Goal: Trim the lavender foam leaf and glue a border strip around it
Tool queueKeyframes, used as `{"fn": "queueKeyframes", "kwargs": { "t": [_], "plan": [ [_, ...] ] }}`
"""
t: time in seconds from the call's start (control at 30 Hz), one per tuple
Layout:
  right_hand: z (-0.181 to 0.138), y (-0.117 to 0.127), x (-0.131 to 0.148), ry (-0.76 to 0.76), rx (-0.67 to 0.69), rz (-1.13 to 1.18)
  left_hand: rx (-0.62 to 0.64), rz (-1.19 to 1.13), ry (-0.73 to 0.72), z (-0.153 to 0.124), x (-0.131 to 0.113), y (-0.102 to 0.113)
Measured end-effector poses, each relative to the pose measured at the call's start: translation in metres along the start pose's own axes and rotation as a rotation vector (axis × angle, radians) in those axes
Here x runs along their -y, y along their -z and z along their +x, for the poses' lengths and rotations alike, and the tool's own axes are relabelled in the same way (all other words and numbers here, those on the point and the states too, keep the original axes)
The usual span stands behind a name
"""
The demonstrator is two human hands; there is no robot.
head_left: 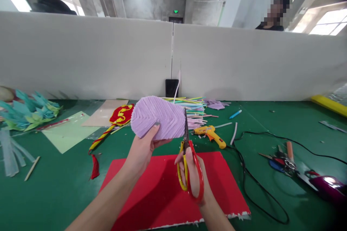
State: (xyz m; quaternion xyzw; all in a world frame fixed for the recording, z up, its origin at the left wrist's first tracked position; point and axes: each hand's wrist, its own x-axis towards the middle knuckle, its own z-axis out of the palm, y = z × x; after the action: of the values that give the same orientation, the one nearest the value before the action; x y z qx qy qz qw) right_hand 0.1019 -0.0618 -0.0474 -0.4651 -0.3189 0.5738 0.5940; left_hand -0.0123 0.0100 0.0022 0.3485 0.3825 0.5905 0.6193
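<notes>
My left hand grips a lilac piece covered in fuzzy pipe-cleaner strips laid in a chevron pattern, thumb on its front face. One thin lilac strip sticks up from its upper edge. In my right hand is a pair of scissors with one red and one yellow handle loop. The scissor blades point up along the right edge of the lilac piece; whether they touch it I cannot tell. Both hands are above a red board with a ragged white front edge.
Behind the lilac piece lie many coloured pipe cleaners. A yellow glue gun with a black cord lies right. Further right are tools; left, a red-yellow fan-shaped ornament, green paper and teal flowers. A white partition stands behind; a person is beyond.
</notes>
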Motion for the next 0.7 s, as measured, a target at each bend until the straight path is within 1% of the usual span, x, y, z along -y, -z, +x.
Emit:
{"fn": "queueKeyframes", "kwargs": {
  "t": [0.13, 0.23, 0.3, 0.4, 0.5, 0.6, 0.7],
  "plan": [
    [0.002, 0.003, -0.002, 0.021, -0.006, -0.056, -0.002, -0.023, -0.016, 0.001, 0.001, 0.0],
    [0.007, 0.003, -0.004, 0.036, 0.021, -0.048, -0.01, -0.061, -0.054, 0.001, 0.001, 0.001],
    [0.009, 0.002, -0.003, 0.013, 0.022, -0.035, -0.009, -0.085, -0.077, 0.001, 0.0, 0.001],
    [0.01, -0.002, 0.002, -0.008, -0.015, -0.061, 0.006, -0.09, -0.084, 0.002, -0.003, 0.002],
    [0.008, -0.004, 0.005, 0.016, -0.048, -0.092, 0.012, -0.092, -0.087, 0.002, -0.004, 0.002],
    [0.009, -0.002, 0.001, 0.029, -0.086, -0.112, 0.004, -0.1, -0.092, 0.002, -0.005, 0.002],
    [0.01, 0.003, -0.006, 0.103, -0.088, -0.118, 0.002, -0.111, -0.091, 0.002, -0.006, 0.003]
  ]
}}
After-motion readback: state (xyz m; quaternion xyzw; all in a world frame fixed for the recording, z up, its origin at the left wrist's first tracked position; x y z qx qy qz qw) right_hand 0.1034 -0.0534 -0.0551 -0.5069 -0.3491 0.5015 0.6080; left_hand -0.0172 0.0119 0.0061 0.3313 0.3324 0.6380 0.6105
